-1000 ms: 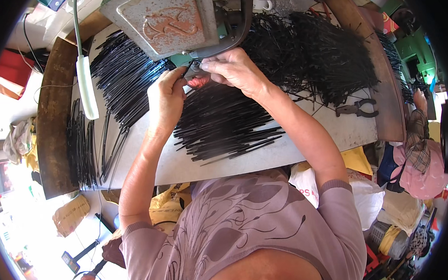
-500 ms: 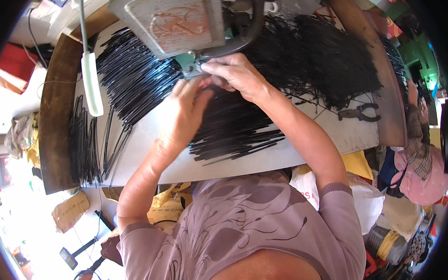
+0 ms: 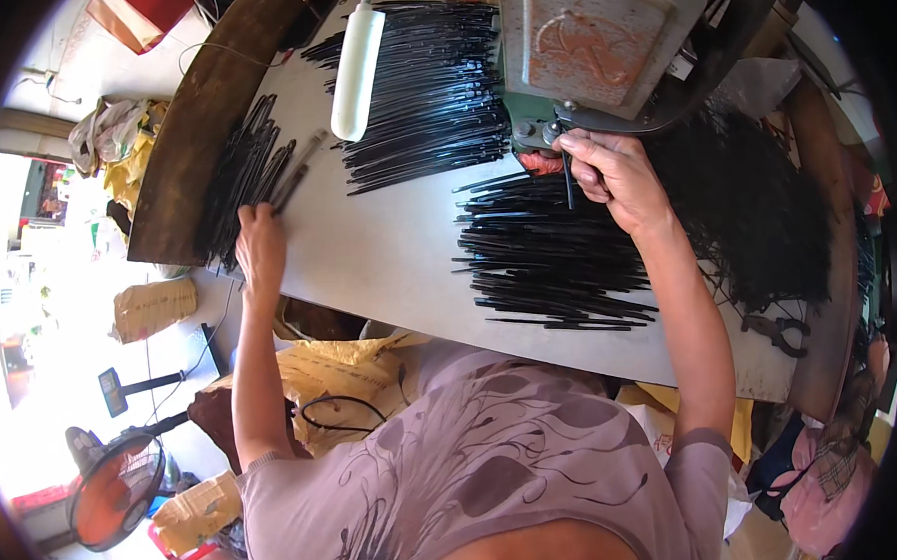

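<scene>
My right hand (image 3: 612, 173) is closed, pinching a short, thin black rod (image 3: 569, 183) that points down just below the metal head of a machine (image 3: 604, 48). My left hand (image 3: 260, 250) is at the left side of the table, its fingers closed around the end of a blurred black rod (image 3: 290, 187). Beside it lies a small pile of black rods (image 3: 239, 174). A larger bundle of black rods (image 3: 410, 96) spreads left of the machine. Another bundle (image 3: 548, 256) lies below it, left of my right forearm.
A dark tangled heap of thin black pieces (image 3: 756, 207) covers the right side, with pliers (image 3: 776, 334) near it. A white lamp (image 3: 358, 74) hangs over the table (image 3: 387, 248). Brown raised edging (image 3: 178, 157) borders the left. A fan (image 3: 117, 490) stands at lower left.
My left hand has left the machine and moved to the small pile at the left. My right hand stays at the machine. The whole view has turned left, shifting the table rightward.
</scene>
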Tool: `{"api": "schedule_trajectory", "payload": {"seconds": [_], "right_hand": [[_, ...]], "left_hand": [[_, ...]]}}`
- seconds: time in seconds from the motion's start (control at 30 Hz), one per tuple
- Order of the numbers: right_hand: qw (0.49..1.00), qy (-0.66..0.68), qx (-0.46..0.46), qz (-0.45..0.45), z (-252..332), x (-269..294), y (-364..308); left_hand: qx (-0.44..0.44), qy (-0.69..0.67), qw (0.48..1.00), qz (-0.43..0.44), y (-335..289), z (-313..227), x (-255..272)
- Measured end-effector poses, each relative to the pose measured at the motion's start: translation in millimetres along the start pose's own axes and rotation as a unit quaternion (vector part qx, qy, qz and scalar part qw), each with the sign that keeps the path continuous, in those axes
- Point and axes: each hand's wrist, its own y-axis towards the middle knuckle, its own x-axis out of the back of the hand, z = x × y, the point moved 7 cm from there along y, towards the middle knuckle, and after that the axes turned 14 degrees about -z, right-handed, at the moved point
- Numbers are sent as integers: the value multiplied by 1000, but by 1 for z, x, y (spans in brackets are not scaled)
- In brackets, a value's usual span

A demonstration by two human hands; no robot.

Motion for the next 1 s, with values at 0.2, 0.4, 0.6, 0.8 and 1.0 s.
{"api": "schedule_trajectory", "payload": {"seconds": [0.2,0.4,0.6,0.8,1.0], "right_hand": [[1000,-25,5,17,4,-3,-8],[998,40,-11,-54,-5,38,-9],[984,109,15,-139,2,44,-14],[971,188,24,-145,-3,52,-16],[965,222,16,-136,-1,26,-24]], "left_hand": [[74,39,996,-29,45,33,-16],[-116,-306,939,-106,45,-124,41],[-322,-226,914,-93,13,-221,20],[-355,-246,896,-103,9,-221,29],[-224,-411,884,-10,15,-227,44]]}}
